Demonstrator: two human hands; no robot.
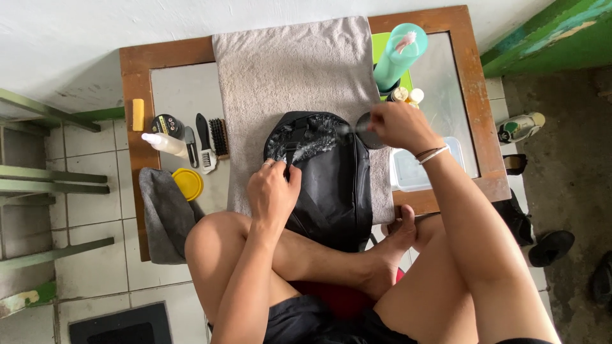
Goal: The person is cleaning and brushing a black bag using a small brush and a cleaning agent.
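On the nubby grey towel (290,64) spread over the wood-framed desk (134,70), the left hand (273,193) pinches a strap of the smooth black bag (331,191), while the right hand (396,125) grips what looks like a round dark brush (364,130) over pale foam.

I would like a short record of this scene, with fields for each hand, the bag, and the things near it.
Left hand: grips the black bag
Right hand: holds a round dark object beside the bag
Bag: lies on a grey towel, wet foam on top
Nearby left: brushes, yellow lid, grey cloth
Surface: low wooden table
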